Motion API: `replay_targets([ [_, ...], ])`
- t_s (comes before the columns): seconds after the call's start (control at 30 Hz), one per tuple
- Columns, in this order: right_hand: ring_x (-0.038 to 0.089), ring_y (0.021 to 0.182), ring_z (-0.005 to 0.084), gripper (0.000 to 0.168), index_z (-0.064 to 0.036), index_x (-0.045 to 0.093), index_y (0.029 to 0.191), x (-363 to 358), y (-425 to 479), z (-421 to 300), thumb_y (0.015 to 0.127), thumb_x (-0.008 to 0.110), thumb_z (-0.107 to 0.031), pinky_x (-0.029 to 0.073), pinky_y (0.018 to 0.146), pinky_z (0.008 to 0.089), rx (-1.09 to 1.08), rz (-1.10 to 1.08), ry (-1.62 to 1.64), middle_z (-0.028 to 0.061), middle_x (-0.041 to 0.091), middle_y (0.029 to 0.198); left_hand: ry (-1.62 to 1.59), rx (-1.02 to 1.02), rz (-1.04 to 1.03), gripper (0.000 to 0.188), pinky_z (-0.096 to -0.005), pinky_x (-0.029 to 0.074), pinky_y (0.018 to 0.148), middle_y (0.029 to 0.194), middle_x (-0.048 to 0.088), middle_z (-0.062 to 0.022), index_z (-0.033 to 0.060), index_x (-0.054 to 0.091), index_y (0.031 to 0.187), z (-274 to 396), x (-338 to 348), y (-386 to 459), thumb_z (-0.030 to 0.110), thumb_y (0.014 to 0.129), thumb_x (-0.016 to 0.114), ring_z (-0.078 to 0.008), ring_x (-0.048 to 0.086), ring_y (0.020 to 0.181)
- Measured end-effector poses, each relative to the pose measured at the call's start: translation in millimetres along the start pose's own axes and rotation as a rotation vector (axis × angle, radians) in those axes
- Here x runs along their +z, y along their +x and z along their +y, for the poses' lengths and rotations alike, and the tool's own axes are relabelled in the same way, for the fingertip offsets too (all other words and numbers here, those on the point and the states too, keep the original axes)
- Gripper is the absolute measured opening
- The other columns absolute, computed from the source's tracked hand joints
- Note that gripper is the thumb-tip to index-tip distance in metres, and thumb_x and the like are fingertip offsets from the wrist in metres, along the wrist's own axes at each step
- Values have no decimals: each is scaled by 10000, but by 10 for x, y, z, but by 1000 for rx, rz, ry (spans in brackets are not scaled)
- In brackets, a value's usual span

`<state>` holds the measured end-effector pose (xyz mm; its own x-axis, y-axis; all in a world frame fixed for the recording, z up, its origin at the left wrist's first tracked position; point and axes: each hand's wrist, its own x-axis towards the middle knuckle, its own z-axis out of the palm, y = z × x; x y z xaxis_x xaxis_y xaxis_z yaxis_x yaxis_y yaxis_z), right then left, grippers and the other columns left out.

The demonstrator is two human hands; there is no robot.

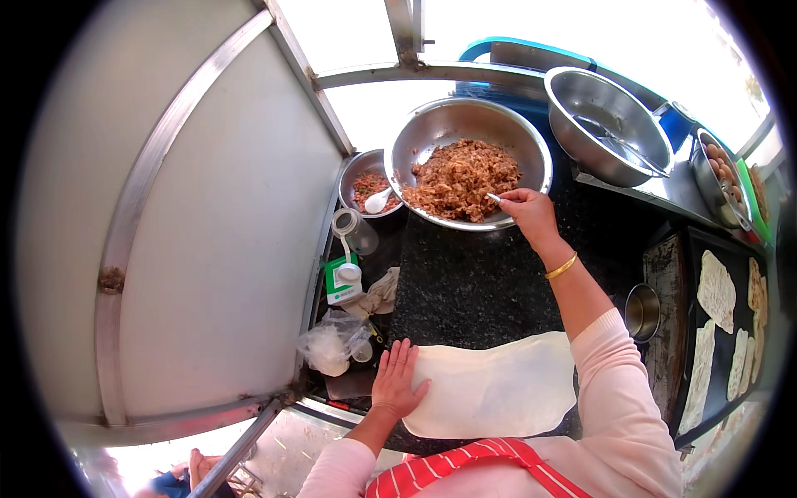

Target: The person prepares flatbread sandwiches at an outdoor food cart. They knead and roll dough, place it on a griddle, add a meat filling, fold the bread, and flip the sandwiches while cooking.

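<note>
A thin rolled-out sheet of pale dough (492,389) lies on the black speckled countertop (473,286). My left hand (396,381) rests flat at the sheet's left edge, fingers stretched out, holding nothing. Beyond the dough stands a large stainless-steel bowl (429,118) containing a heap of reddish-brown minced filling (467,177). Over that bowl's near right rim, my right hand (532,215) pinches a slim, light-coloured utensil (494,197). Its far end meets the filling, and I cannot tell its full shape.
A smaller metal bowl (348,187) with chopped filling and a white spoon (378,200) stands left, near a clear plastic bottle (355,230) and plastic bag (330,348). Flatbreads (716,289) lie on a dark griddle (691,336) at right. Behind are another steel bowl (579,149) and eggs (721,165).
</note>
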<state>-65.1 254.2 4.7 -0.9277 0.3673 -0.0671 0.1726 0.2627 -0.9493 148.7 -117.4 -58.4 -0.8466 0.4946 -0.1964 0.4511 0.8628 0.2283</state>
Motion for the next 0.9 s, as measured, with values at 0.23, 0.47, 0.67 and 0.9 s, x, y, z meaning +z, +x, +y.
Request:
replay_targets([
  [0.23, 660, 716, 103, 200, -17, 768, 966, 80, -210, 48, 828, 761, -162, 506, 666, 260, -1, 58, -1, 53, 746, 826, 28, -13, -3, 830, -459, 97, 1247, 1637, 216, -159, 54, 271, 1550, -10, 5, -19, 474, 908, 587, -302, 149, 1534],
  [0.47, 714, 795, 294, 350, -90, 778, 910, 150, -280, 48, 781, 803, -414, 551, 740, 368, -27, 90, -131, 116, 742, 856, 54, 32, 38, 842, -489, 98, 1243, 1628, 215, -196, 22, 272, 1535, 31, 50, -40, 407, 879, 632, -359, 162, 1522],
  [0.67, 705, 847, 295, 209, -81, 775, 922, 33, -850, -245, 822, 754, -263, 543, 769, 386, 8, 133, 89, 130, 743, 913, 128, 118, 125, 833, -528, 138, 1227, 1605, 246, -240, -15, 280, 1518, 10, 133, -49, 369, 869, 636, -401, 204, 1502],
  [0.9, 697, 762, 267, 136, -97, 747, 958, -72, -2475, -137, 858, 734, -189, 537, 654, 355, -379, 230, -137, 85, 727, 820, 97, 134, 156, 768, -520, 133, 1227, 1601, 262, -236, -20, 289, 1519, 3, 163, -71, 389, 927, 558, -390, 199, 1506],
])
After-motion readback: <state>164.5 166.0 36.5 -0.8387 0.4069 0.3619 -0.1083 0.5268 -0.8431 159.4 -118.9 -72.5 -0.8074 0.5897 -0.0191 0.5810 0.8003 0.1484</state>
